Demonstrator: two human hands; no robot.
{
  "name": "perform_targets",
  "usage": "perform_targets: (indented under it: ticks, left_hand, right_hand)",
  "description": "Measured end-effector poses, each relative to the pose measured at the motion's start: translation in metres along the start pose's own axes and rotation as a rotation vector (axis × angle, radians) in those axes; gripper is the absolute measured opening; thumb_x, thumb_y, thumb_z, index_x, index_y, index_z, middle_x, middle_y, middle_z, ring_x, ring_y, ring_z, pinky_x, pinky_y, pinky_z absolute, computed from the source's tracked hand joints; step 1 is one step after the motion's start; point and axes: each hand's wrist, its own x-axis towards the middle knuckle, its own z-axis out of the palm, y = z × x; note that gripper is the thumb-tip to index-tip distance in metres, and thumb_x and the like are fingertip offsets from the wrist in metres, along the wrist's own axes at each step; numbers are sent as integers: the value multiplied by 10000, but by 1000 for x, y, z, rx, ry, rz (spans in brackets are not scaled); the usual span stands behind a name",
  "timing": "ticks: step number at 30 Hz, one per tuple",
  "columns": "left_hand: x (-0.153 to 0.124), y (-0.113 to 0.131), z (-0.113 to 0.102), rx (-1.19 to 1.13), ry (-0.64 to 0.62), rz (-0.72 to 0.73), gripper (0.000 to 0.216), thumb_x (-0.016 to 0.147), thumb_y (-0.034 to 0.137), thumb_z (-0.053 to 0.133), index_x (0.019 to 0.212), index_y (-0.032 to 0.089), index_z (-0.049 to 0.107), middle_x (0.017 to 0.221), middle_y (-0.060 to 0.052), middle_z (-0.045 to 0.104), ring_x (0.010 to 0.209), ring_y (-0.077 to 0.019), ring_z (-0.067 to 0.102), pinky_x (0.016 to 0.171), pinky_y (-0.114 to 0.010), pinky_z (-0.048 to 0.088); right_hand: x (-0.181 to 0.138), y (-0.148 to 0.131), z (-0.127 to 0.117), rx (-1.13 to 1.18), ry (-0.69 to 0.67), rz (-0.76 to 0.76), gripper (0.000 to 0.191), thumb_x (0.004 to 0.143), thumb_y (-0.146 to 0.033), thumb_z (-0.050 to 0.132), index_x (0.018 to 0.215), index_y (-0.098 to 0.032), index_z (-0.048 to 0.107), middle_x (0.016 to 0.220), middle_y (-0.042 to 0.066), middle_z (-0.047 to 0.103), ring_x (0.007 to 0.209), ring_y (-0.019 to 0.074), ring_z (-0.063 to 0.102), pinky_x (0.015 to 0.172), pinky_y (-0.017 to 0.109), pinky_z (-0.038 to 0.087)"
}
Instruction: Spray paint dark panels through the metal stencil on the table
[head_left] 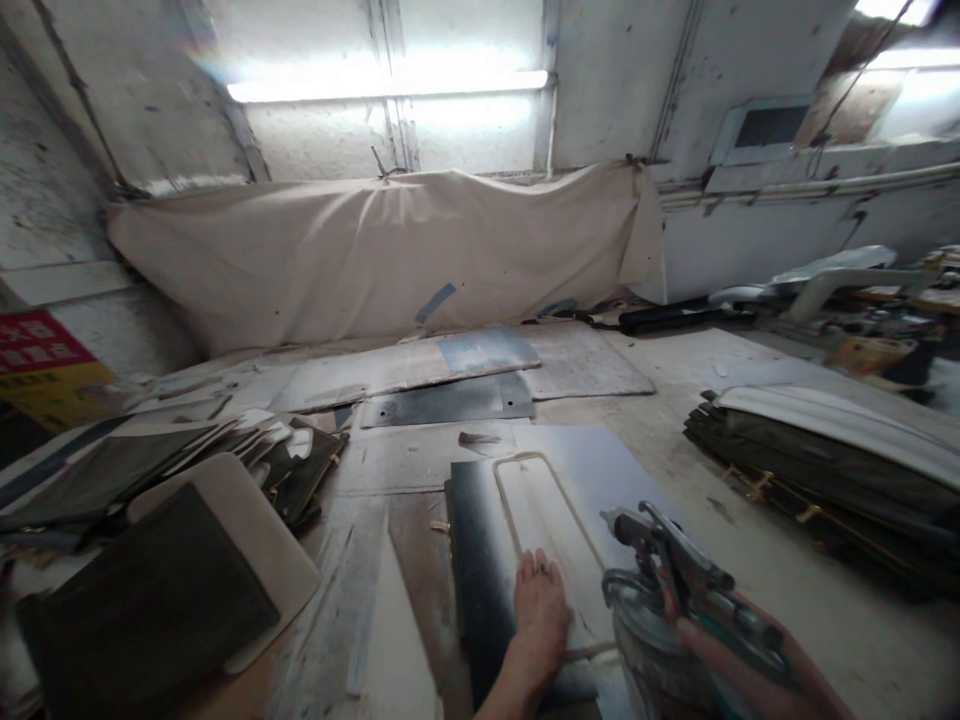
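My right hand [739, 655] is wrapped round the handle of a metal spray gun [667, 560], which has a cup [649, 640] hanging under it. The nozzle points left, over a long pale panel [544, 510] with a beige rounded rim. My left hand [541, 610] lies on that panel's near part, fingers close together and laid on its surface. Under the panel is a dark flat sheet [480, 560], whitened beside the rim. A pale board [600, 460] shows at the panel's right. My right fingertips are partly hidden by the gun.
At left lie dark flat pieces [157, 600] on a beige rounded piece [289, 590], with a stack [300, 470] behind. A dark stack with gold-coloured fittings [810, 490] is at right. Boards [592, 365] lie farther back, before a hanging cloth [420, 250].
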Motion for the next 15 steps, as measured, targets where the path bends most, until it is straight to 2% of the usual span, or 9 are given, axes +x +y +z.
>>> perform_targets:
  ticks: [3,8,15]
  left_hand:
    - [2,-6,-2,-32,-4,7,672,743,311,546,1331,74,324,1446,-207,238,1355,-330,153,1112,-445,182]
    - [4,-13,-6,-52,-35,5,695,728,332,568,1335,100,321,1465,-178,217,1362,-318,138,1118,-447,175]
    - [6,-22,4,-62,11,26,683,704,298,570,1324,127,339,1468,-137,242,1358,-325,146,1108,-472,202]
  right_hand:
    - [9,1,11,24,-53,9,387,710,-448,613,974,-174,686,1055,87,685,1023,292,602,909,329,477]
    - [11,-2,25,57,-63,23,383,716,-468,614,960,-180,679,1056,90,685,1019,290,606,941,333,449]
    - [16,-13,28,29,-45,2,345,705,-427,635,950,-189,686,1036,83,691,1009,273,609,905,306,471]
